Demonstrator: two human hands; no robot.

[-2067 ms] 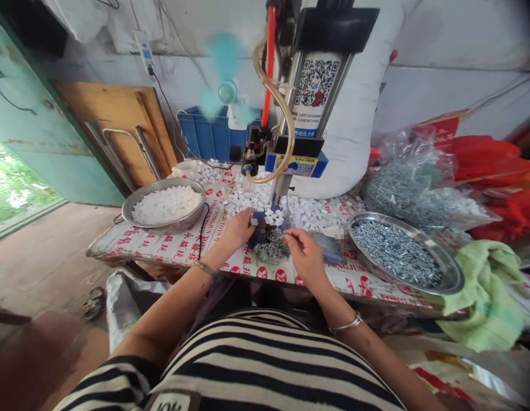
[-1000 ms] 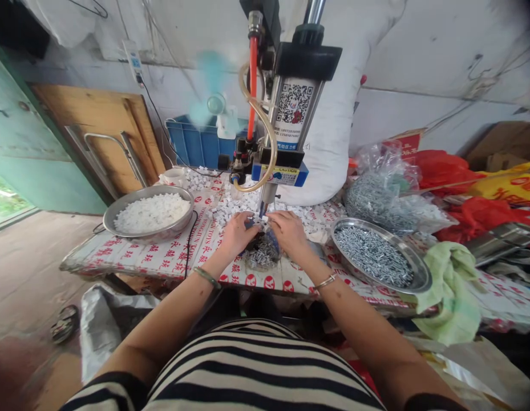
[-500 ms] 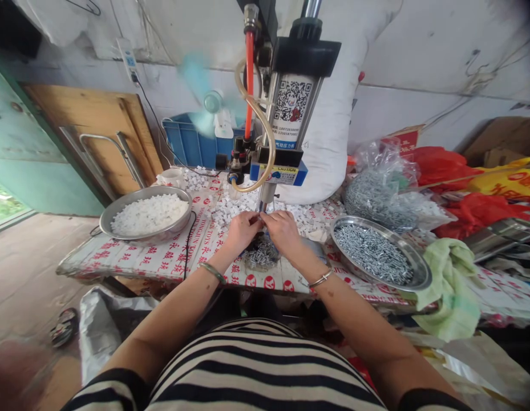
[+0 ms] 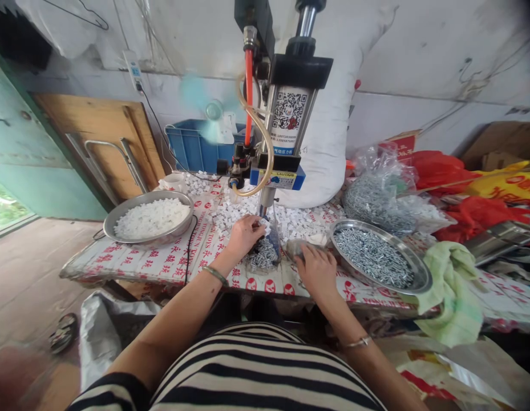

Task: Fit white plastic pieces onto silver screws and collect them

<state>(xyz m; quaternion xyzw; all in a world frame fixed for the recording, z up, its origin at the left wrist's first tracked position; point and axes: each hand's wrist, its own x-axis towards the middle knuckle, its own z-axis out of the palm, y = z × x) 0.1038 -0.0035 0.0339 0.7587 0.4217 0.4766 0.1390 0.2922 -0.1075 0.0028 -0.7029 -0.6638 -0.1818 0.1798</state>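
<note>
– So, what worries you most, there in the centre of the frame?

– That left hand [image 4: 244,235]. Its fingers are bent just beside the rod [image 4: 267,200] of the press [image 4: 287,134]; were the rod to drop with them so close, a fingertip could be pinched

– Is it gripping anything?

– I can't tell. There's white at its fingertips, but whether they hold a piece is too small to make out

– And the right hand [image 4: 319,271]?

– Right of centre, over a grey thing [image 4: 295,248], fingers loosely spread, closed on nothing I can see. A careless sweep from there might knock the pan [image 4: 424,278], farther right

– Where are the small parts?

– White pieces [image 4: 307,217] lie loose across mid-frame, around the foot of the press; a stray one could slip under the rod and jam it. The pins [image 4: 265,256] are heaped just below the left hand, near the front edge, so a bump could spill them

– Anything lower right?

– The cloth [image 4: 455,291] hangs over the edge by the pan; a snag on it could tug the pan along
</note>
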